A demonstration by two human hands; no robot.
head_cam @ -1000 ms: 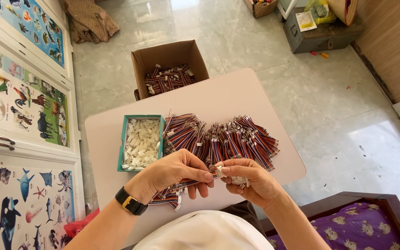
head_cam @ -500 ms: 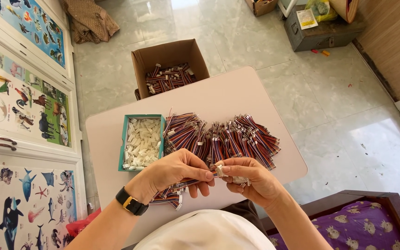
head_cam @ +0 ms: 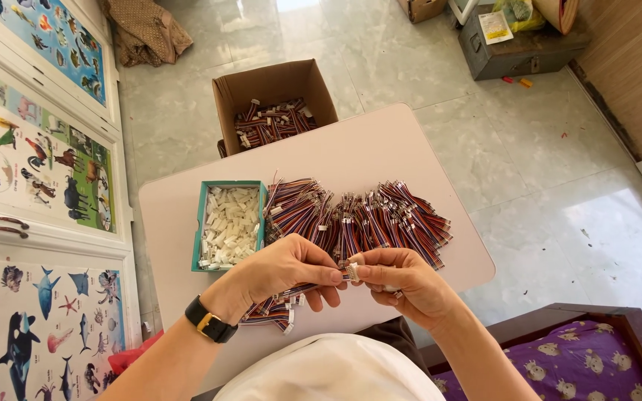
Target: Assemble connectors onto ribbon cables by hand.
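Both hands meet over the table (head_cam: pixel 380 152) — left hand (head_cam: pixel 285 269) and right hand (head_cam: pixel 403 279) pinch one small white plug (head_cam: pixel 351 270) between bent fingertips.

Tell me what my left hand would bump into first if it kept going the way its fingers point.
Probably your right hand: the left hand points right, and their fingertips already meet at a small white connector. Depth is hard to judge from above.

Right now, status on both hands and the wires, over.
Left hand and right hand pinch one wire bundle, white connector between the fingers. Loose wire bundles behind, teal tray beside. Nothing blocking.
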